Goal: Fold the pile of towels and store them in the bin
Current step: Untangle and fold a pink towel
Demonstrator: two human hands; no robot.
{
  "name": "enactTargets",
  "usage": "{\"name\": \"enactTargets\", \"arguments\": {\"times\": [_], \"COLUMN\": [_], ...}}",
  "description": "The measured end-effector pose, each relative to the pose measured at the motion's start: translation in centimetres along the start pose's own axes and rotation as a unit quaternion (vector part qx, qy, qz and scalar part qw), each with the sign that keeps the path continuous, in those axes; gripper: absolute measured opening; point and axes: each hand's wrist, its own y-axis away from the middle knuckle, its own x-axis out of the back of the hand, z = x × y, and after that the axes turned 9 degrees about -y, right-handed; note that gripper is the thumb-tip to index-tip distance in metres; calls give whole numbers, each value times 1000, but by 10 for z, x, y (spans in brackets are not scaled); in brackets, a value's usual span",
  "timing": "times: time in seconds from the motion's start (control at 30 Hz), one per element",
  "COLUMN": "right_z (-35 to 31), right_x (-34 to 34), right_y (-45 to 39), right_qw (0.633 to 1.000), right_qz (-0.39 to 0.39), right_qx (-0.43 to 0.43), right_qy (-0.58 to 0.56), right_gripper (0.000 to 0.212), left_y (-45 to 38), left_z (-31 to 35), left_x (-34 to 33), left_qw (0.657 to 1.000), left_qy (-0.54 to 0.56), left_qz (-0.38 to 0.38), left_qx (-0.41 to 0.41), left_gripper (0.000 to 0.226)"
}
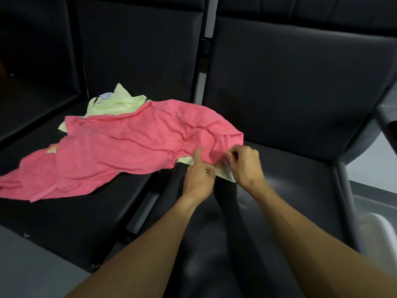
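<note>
on the black seat (86, 214), both hands (221, 168) pinch the pink towel (120, 147).

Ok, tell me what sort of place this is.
Probably a waiting area or lounge, not a laundry room: a row of joined black padded seats with tall backs, a pale hard floor at right, and towels heaped on one seat rather than on a table.

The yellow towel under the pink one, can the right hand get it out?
Probably yes. The right hand already pinches at the corner of the yellow towel poking out from under the pink towel, though the pink one covers most of it.
</note>
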Motion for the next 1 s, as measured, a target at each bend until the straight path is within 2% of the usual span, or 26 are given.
{"name": "enactTargets", "arguments": {"times": [0.07, 0.17, 0.23, 0.27, 0.3, 0.4, 0.43, 0.5, 0.63, 0.73, 0.77, 0.8, 0.87, 0.93, 1.0], "right_z": [-9, -19, -24, -26, -28, -22, -23, -27, -45, -44, -43, -40, -40, -40, -37], "right_x": [-3, -3, -1, 2, 5, 7, 7, 8, 9, -4, -8, -10, -9, -6, -4], "right_y": [4, 7, 11, 12, 15, 19, 20, 24, 28, 22, 20, 17, 19, 22, 24], "right_qw": [997, 986, 977, 976, 974, 977, 979, 979, 930, 903, 896, 895, 921, 967, 979], "right_qz": [6, -21, -73, -102, -126, -176, -171, -129, -73, -25, -8, -1, -21, -81, -176], "right_qx": [-1, -45, -80, -102, -118, -104, -94, -90, -98, -158, -183, -192, -165, -108, -80], "right_qy": [-72, -160, -181, -165, -147, -63, -55, -127, -347, -398, -405, -402, -353, -215, -71], "right_gripper": [18, 7, 34, 46, 50, 32, 32, 32, 41, 25, 26, 31, 35, 36, 47], "left_y": [-1, 1, 2, 1, 1, -2, -2, -1, 2, 5, 6, 7, 10, 9, 9], "left_z": [0, 0, -1, -2, -2, -6, -7, -7, -7, -3, -2, 0, 4, 1, -2], "left_x": [0, -3, -2, -1, 2, 6, 7, 8, 10, 11, 11, 12, 16, 20, 25], "left_qw": [1000, 999, 999, 999, 1000, 999, 998, 998, 999, 999, 998, 997, 992, 986, 981], "left_qy": [12, 22, 32, 24, 13, 7, 29, 38, -9, 15, 37, 63, 93, 121, 140], "left_qz": [-11, -25, -27, -23, -15, 0, -2, -14, -9, 19, 31, 43, 71, 97, 103], "left_qx": [-3, -9, 0, 10, 18, 40, 50, 56, 47, 32, 26, 28, 42, 63, 82], "left_gripper": [80, 84, 84, 85, 88, 95, 94, 91, 73, 68, 67, 66, 60, 65, 64]}}
